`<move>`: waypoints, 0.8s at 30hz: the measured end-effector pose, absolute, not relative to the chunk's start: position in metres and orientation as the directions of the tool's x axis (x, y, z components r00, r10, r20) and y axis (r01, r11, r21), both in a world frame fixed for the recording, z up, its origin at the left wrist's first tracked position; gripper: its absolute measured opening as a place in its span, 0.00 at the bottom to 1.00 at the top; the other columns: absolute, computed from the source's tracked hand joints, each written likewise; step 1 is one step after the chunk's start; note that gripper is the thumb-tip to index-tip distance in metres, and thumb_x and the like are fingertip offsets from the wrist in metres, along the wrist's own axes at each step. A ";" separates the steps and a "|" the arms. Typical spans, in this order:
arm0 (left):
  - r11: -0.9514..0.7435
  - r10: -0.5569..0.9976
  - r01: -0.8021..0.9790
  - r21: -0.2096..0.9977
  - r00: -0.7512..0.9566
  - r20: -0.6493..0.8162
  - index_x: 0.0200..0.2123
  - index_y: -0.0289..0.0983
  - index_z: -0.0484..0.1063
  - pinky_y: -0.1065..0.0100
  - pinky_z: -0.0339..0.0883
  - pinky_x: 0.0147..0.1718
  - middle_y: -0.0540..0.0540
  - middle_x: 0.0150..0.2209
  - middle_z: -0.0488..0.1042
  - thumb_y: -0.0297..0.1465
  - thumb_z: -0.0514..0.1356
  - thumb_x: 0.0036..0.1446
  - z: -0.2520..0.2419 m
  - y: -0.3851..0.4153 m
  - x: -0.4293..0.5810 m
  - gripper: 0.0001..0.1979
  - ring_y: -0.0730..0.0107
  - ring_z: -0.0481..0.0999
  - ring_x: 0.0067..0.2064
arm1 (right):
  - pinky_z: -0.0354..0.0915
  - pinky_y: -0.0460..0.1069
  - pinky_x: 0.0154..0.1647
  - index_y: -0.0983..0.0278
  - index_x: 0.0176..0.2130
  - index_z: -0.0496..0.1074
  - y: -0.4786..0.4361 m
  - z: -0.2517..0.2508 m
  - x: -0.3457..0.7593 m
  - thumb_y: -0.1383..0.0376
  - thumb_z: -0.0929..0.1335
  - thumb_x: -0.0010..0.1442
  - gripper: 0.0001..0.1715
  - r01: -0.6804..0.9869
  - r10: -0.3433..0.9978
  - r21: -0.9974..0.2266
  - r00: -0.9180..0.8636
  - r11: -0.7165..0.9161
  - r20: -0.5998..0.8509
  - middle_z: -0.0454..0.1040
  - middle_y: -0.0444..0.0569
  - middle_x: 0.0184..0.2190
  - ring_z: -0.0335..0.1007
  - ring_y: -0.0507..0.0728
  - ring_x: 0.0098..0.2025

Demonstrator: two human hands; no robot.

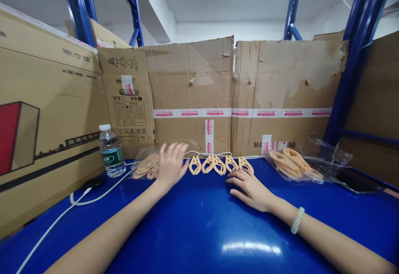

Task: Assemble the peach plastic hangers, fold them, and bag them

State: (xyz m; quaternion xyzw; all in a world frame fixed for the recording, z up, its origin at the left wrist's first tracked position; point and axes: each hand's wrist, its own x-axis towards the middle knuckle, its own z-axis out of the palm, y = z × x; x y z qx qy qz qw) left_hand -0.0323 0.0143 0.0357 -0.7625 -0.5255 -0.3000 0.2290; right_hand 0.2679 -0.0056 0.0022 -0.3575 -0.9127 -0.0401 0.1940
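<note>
Several beige plastic loop-shaped pieces (pixel 219 166) stand in a row at the back of the blue table, in front of the cardboard. My left hand (pixel 171 164) is raised with its fingers spread, between the row's left end and a clear bag of beige pieces (pixel 146 167); nothing is in it. My right hand (pixel 249 189) is low over the table, fingers apart and pointing left, its fingertips close to the right-hand pieces of the row. It holds nothing that I can see. A second clear bag of beige pieces (pixel 293 164) lies further right.
A water bottle (pixel 112 153) stands at the left beside a large carton (pixel 50 87). A white cable (pixel 102 195) runs to a black device (pixel 94 182). A dark phone (pixel 355 182) lies at the right. Cardboard panels (pixel 193 87) close off the back of the blue table (pixel 193 232).
</note>
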 end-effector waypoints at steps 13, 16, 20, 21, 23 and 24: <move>-0.460 0.584 0.888 0.015 0.290 0.758 0.37 0.37 0.71 0.61 0.72 0.40 0.41 0.38 0.80 0.24 0.50 0.62 0.022 0.024 -0.049 0.10 0.59 0.80 0.41 | 0.64 0.58 0.54 0.61 0.43 0.74 0.006 -0.002 0.278 0.60 0.63 0.65 0.13 0.492 0.632 -0.421 -0.424 0.762 0.649 0.75 0.53 0.45 0.70 0.60 0.49; -0.706 0.481 0.705 -0.070 0.549 0.683 0.36 0.39 0.70 0.68 0.69 0.50 0.47 0.47 0.79 0.24 0.51 0.62 0.024 -0.001 -0.021 0.09 0.68 0.77 0.50 | 0.66 0.58 0.52 0.62 0.44 0.73 0.013 0.000 0.288 0.58 0.64 0.64 0.14 0.480 0.686 -0.545 -0.185 0.688 0.703 0.76 0.53 0.45 0.71 0.61 0.49; -0.963 0.190 0.265 -0.046 0.792 0.581 0.33 0.37 0.68 0.66 0.65 0.56 0.42 0.52 0.76 0.18 0.49 0.60 0.016 -0.034 0.011 0.12 0.68 0.73 0.56 | 0.70 0.58 0.46 0.64 0.45 0.71 0.021 -0.001 0.299 0.57 0.61 0.66 0.17 0.494 0.717 -0.605 -0.056 0.625 0.695 0.77 0.54 0.43 0.74 0.61 0.45; -0.978 0.163 0.208 -0.017 0.811 0.563 0.32 0.37 0.67 0.65 0.65 0.57 0.42 0.52 0.76 0.17 0.49 0.59 0.013 -0.040 0.017 0.12 0.67 0.73 0.55 | 0.70 0.58 0.46 0.64 0.46 0.71 0.020 0.000 0.300 0.58 0.60 0.66 0.17 0.500 0.716 -0.600 -0.057 0.624 0.696 0.77 0.54 0.43 0.74 0.61 0.45; -0.986 0.159 0.161 0.043 0.836 0.526 0.31 0.37 0.66 0.63 0.66 0.57 0.41 0.51 0.77 0.17 0.50 0.56 0.006 -0.047 0.023 0.11 0.65 0.74 0.55 | 0.69 0.58 0.50 0.64 0.46 0.72 0.014 0.004 0.297 0.58 0.61 0.66 0.16 0.512 0.706 -0.574 -0.097 0.640 0.701 0.77 0.54 0.44 0.73 0.61 0.47; -0.987 0.162 0.147 0.070 0.843 0.512 0.31 0.37 0.66 0.63 0.66 0.57 0.40 0.51 0.77 0.17 0.50 0.54 0.003 -0.050 0.025 0.10 0.64 0.74 0.55 | 0.67 0.59 0.52 0.63 0.47 0.72 0.008 0.007 0.293 0.58 0.62 0.65 0.16 0.515 0.697 -0.546 -0.149 0.660 0.701 0.77 0.53 0.45 0.73 0.61 0.48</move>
